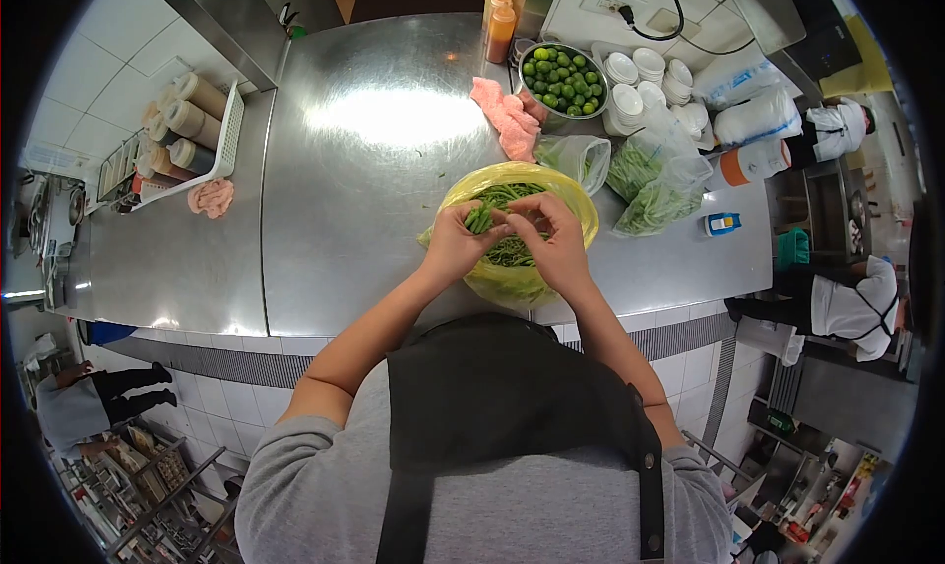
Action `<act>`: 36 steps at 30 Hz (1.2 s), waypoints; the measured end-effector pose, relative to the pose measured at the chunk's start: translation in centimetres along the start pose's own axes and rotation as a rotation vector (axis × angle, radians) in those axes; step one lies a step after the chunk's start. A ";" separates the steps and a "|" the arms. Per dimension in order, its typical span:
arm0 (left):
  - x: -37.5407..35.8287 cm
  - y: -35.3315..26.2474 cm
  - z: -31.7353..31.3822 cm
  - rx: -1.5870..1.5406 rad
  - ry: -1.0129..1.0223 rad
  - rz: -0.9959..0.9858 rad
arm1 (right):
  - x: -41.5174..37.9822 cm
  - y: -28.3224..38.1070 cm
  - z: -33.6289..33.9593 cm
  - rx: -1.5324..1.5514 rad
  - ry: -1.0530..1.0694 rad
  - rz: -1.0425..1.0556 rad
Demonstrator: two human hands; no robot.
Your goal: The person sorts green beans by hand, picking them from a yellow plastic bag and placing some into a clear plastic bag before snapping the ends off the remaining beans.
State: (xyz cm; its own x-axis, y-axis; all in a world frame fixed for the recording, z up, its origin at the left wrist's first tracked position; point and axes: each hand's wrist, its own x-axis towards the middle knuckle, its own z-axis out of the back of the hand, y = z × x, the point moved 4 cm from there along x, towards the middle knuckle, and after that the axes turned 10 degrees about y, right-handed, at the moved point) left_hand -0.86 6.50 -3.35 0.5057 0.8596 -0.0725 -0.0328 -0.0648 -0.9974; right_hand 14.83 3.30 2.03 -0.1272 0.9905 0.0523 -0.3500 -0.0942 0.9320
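Note:
A container lined with a yellow plastic bag (pixel 576 192) stands at the counter's front edge, with green beans (pixel 512 253) inside. Over its left half, my left hand (pixel 460 239) is closed around a small bunch of green beans (pixel 479 219). My right hand (pixel 551 231) is beside it above the bag, thumb and fingers pinched together close to the left fingertips. What the right fingers hold, if anything, is too small to tell. Clear bags of green vegetables (pixel 655 185) lie to the right of the yellow bag.
On the steel counter (pixel 354 210) are a pink cloth (pixel 507 119), a bowl of limes (pixel 563 80), sauce bottles (pixel 500 31), stacked white lids (pixel 626 101) and a blue-and-white packet (pixel 722 224). A white basket of bottles (pixel 228 136) stands left. Other people (pixel 851 306) are at the far right and left.

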 end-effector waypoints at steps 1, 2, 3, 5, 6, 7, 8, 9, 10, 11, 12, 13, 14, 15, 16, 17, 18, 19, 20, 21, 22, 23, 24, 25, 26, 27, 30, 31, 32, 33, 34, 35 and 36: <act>-0.2 -0.1 -0.1 0.032 0.021 0.049 | 0.2 -0.4 0.1 0.000 -0.002 0.000; -0.2 -0.3 -0.4 0.032 0.022 0.049 | 0.5 -1.0 0.2 -0.050 0.033 0.027; -0.2 -0.6 -0.7 0.000 0.007 0.024 | 0.7 -1.1 0.1 -0.099 0.069 0.055; 0.0 -0.5 -0.8 -0.033 -0.009 -0.003 | 1.0 -0.7 0.0 -0.188 0.034 0.155; 0.2 -0.3 -0.6 -0.012 -0.034 -0.016 | 1.0 -0.2 -0.1 -0.278 0.000 0.255; 0.4 -0.2 -0.5 0.007 -0.058 -0.029 | 1.1 -0.1 -0.5 -0.280 0.001 0.256; 0.6 0.0 -0.4 0.005 -0.060 -0.030 | 1.0 0.5 -0.8 -0.360 -0.073 0.335; 0.7 -0.1 -0.3 0.049 -0.074 0.016 | 0.9 0.9 -1.0 -0.438 -0.147 0.415; 0.7 0.0 -0.2 0.092 -0.088 0.062 | 1.0 0.6 -1.0 -0.438 -0.143 0.417; 0.6 0.1 -0.2 0.092 -0.092 0.063 | 1.2 -0.2 -0.8 -0.460 -0.195 0.393; 0.6 0.3 -0.1 0.050 -0.122 0.049 | 1.4 -1.0 -0.5 -0.480 -0.246 0.369; 0.5 0.0 0.0 0.008 -0.150 0.037 | 1.6 -1.6 0.0 -0.477 -0.244 0.368; 0.4 -0.3 0.2 0.008 -0.151 0.041 | 2.0 -3.1 0.6 -0.492 -0.103 0.146; 0.1 -1.5 0.7 -0.171 -0.198 0.068 | 2.0 -4.7 0.9 -0.501 0.038 -0.078; -0.1 -1.9 1.1 -0.350 -0.242 0.095 | 1.6 -5.6 1.2 -0.501 0.037 -0.083; 0.1 -1.3 1.5 -0.508 -0.285 0.031 | 1.3 -7.3 0.9 -0.205 0.154 -0.185; 0.4 -1.4 2.0 -0.510 -0.281 0.031 | 1.1 -8.3 0.5 0.092 0.268 -0.282; 0.7 -1.3 2.7 -0.662 -0.323 0.020 | 0.9 -7.1 0.3 0.090 0.267 -0.284; 1.0 -1.2 3.3 -0.813 -0.367 0.007 | 0.5 -5.7 -0.5 0.315 0.261 -0.282; 1.1 -1.1 3.8 -0.820 -0.374 -0.003 | 0.2 -4.6 -1.3 0.541 0.254 -0.278; 1.2 -1.0 3.9 -0.820 -0.376 -0.003 | 0.1 -4.4 -1.7 0.542 0.256 -0.279; 1.2 -1.0 4.2 -0.783 -0.403 -0.027 | 0.0 -4.2 -2.1 0.512 0.271 -0.280; 1.2 -1.2 4.3 -0.747 -0.427 -0.050 | -0.1 -4.0 -2.5 0.483 0.284 -0.282; 1.2 -1.3 4.2 -0.747 -0.425 -0.048 | -0.2 -3.6 -2.9 0.483 0.281 -0.283; 1.1 -1.4 4.0 -0.713 -0.430 -0.055 | -0.2 -3.1 -3.2 0.440 0.251 -0.270; 1.0 -1.5 4.0 -0.677 -0.435 -0.063 | -0.2 -2.7 -3.5 0.396 0.221 -0.256; 1.0 -1.4 3.8 -0.684 -0.499 -0.069 | -0.2 -1.3 -3.7 0.167 0.054 -0.094; 0.9 -1.3 3.9 -0.685 -0.501 -0.069 | -0.1 -0.9 -3.8 0.167 0.055 -0.094; 0.9 -1.2 3.9 -0.689 -0.491 -0.047 | -0.1 0.4 -3.7 0.038 0.046 0.101; 0.8 -1.1 3.9 -0.693 -0.482 -0.025 | -0.2 1.7 -3.7 -0.090 0.037 0.295; 0.6 -1.1 3.8 -0.694 -0.484 -0.025 | -0.3 1.9 -3.6 -0.090 0.039 0.295; 0.4 -1.0 3.6 -0.701 -0.453 -0.007 | -0.4 2.0 -3.8 -0.079 0.114 0.305; 0.4 -0.9 3.3 -0.708 -0.421 0.011 | -0.4 2.1 -3.9 -0.067 0.189 0.316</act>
State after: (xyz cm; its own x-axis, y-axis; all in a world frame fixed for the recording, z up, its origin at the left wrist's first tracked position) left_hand -3.53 8.54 -2.51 0.1381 0.9662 -0.2179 0.5866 -0.2570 -0.7680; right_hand 10.52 2.31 2.54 -0.4060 0.8758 0.2608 -0.3253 -0.4052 0.8544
